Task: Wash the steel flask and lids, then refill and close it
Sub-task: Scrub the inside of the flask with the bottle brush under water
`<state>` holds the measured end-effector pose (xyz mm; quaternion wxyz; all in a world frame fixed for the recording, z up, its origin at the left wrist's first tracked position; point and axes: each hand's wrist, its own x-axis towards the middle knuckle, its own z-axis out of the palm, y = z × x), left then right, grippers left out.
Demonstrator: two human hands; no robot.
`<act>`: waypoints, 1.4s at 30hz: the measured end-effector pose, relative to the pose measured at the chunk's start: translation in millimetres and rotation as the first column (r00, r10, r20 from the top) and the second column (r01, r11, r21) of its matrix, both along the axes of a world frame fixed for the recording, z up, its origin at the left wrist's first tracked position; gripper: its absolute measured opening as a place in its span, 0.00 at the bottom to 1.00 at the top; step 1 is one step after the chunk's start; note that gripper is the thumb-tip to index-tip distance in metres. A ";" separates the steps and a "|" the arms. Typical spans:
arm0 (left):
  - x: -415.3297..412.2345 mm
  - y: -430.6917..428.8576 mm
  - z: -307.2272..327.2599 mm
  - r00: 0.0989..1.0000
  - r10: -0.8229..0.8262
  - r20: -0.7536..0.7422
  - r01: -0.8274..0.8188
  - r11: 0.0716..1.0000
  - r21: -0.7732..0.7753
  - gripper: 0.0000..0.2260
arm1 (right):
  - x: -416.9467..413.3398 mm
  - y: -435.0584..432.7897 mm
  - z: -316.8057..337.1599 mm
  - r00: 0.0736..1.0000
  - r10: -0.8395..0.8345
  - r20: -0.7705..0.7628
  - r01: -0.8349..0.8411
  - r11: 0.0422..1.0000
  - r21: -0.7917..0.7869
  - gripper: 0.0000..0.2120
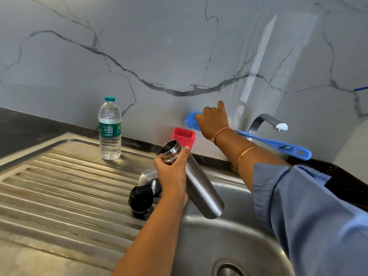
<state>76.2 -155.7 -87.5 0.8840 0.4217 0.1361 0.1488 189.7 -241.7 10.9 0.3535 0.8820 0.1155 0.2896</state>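
Over sink (229, 236), gripping tilted open steel flask (201, 188) with left hand (173, 172); behind sink, grasping blue brush (278, 145) with right hand (213, 120). Lids (140, 199) left of sink. Scrubbing stage, probably; next: aiming bristles into mouth.

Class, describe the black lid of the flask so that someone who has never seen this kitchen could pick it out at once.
Find the ribbed steel drainboard left of the sink basin. At its right edge, beside the left hand gripping the open flask, two lids lie together. Yours is the black lid, matte plastic, nearer the camera than the shiny steel cap.
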 end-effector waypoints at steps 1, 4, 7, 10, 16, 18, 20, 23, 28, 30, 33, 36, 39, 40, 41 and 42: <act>0.2 -0.9 1.4 1.000 -0.001 -0.002 0.001 1.000 -0.005 0.18 | -2.2 -3.9 -0.7 1.000 -0.004 -0.020 0.005 0.999 0.052 0.10; 3.7 -1.0 3.3 1.000 -0.016 -0.006 0.016 0.999 -0.045 0.18 | -7.2 -19.1 -0.3 0.997 0.001 -0.079 0.020 0.966 0.258 0.14; 4.3 -0.5 4.5 0.998 -0.053 -0.019 0.051 0.991 -0.126 0.26 | -19.7 -38.8 9.8 0.985 0.037 -0.167 0.043 0.891 0.452 0.15; 1.2 -0.5 6.4 0.995 -0.088 -0.051 0.076 0.978 -0.194 0.35 | -45.6 -58.0 23.1 0.962 0.092 -0.255 0.078 0.807 0.585 0.16; -6.5 4.9 19.8 0.987 -0.155 -0.042 0.138 0.953 -0.271 0.31 | -120.5 -91.7 9.9 0.904 0.176 -0.390 0.181 0.669 0.721 0.10; -10.6 6.2 25.1 0.986 -0.168 -0.027 0.154 0.949 -0.275 0.32 | -139.3 -106.5 -2.2 0.896 0.169 -0.411 0.233 0.609 0.758 0.10; -14.4 6.8 31.4 0.986 -0.169 -0.017 0.156 0.945 -0.289 0.32 | -150.5 -122.5 -13.5 0.896 0.187 -0.404 0.276 0.478 0.834 0.12; -22.2 1.3 37.6 0.974 -0.225 0.004 0.216 0.928 -0.305 0.29 | -160.4 -139.7 -26.0 0.876 0.359 -0.321 0.342 0.007 0.940 0.16; -31.7 -14.6 32.4 0.968 -0.249 -0.018 0.230 0.919 -0.321 0.33 | -182.7 -136.3 -40.2 0.884 0.443 -0.146 0.346 -0.412 0.843 0.17; -36.9 -23.0 30.6 0.974 -0.228 -0.005 0.216 0.930 -0.298 0.41 | -193.4 -131.6 -46.8 0.902 0.413 -0.128 0.320 -0.437 0.841 0.14; -47.4 -43.1 28.2 0.977 -0.209 0.047 0.214 0.956 -0.199 0.45 | -203.4 -126.4 -55.7 0.919 0.379 -0.109 0.288 -0.457 0.841 0.15; -48.1 -60.5 21.0 0.967 -0.212 0.141 0.226 0.971 -0.084 0.42 | -209.6 -122.5 -54.5 0.928 0.366 -0.074 0.247 -0.452 0.857 0.14; -51.4 -69.2 17.2 0.950 -0.251 0.186 0.265 0.963 -0.053 0.39 | -215.6 -119.4 -48.2 0.913 0.405 -0.041 0.243 -0.461 0.853 0.15; -52.2 -69.7 18.4 0.946 -0.259 0.195 0.273 0.961 -0.046 0.39 | -218.3 -119.1 -45.9 0.906 0.421 -0.043 0.247 -0.442 0.863 0.14; -52.1 -69.2 21.0 0.943 -0.266 0.198 0.279 0.960 -0.036 0.38 | -221.6 -119.2 -43.4 0.895 0.443 -0.045 0.259 -0.435 0.862 0.12; -50.3 -66.8 24.4 0.943 -0.270 0.192 0.282 0.959 -0.035 0.38 | -225.3 -120.7 -41.2 0.880 0.472 -0.044 0.284 -0.451 0.846 0.10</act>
